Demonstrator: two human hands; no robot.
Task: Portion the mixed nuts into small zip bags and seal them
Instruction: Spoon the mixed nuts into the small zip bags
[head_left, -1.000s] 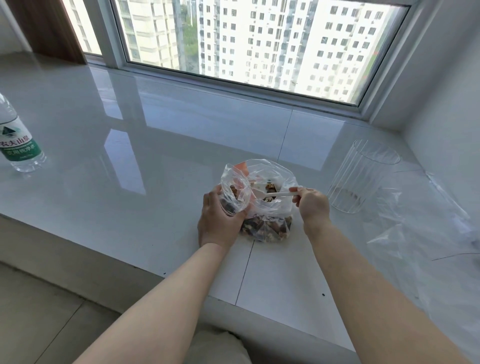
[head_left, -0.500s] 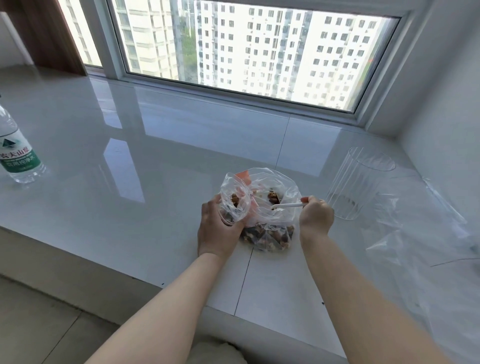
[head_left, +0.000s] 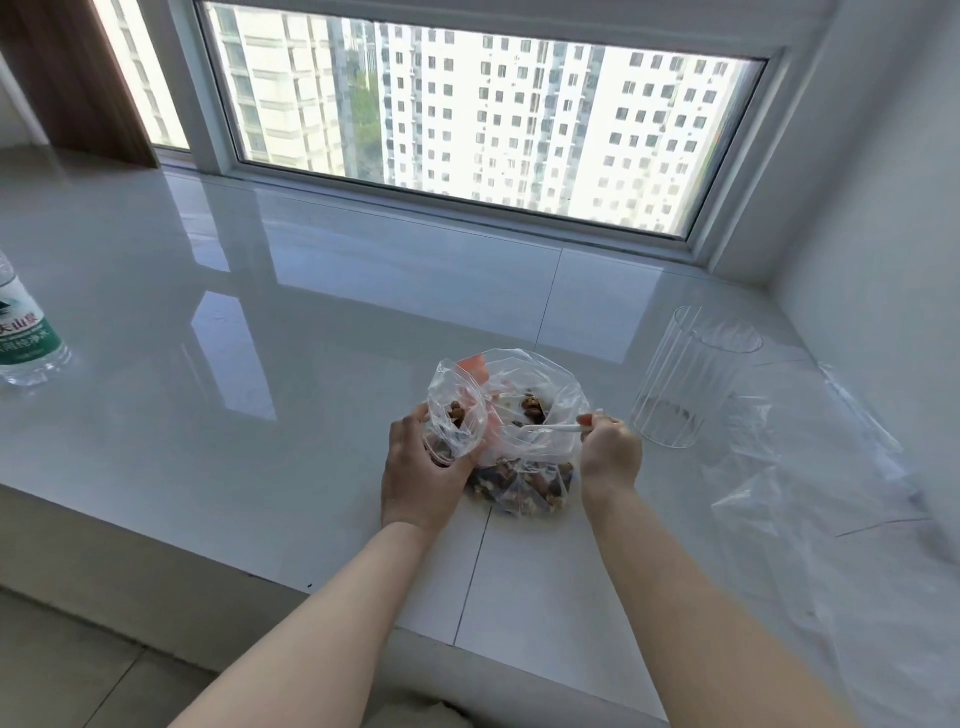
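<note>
On a glossy white ledge (head_left: 291, 415) below a window (head_left: 483, 119), a person's left hand (head_left: 421, 473) gripped a small zip bag (head_left: 457, 410), fingers curled round its lower part, its mouth open and a few nuts inside; just to its right, touching it, stood a large clear bag (head_left: 524, 431) with mixed nuts (head_left: 519, 486) heaped at its bottom; the right hand (head_left: 609, 457) pinched the handle of a white spoon (head_left: 553, 428) reaching into the large bag, its bowl seemingly holding a nut or two, though the plastic blurred it; farther right stood a clear ribbed cup (head_left: 693, 379), with loose plastic bags (head_left: 831, 499) spread along the right edge; a water bottle (head_left: 26, 332) stood far left.
</note>
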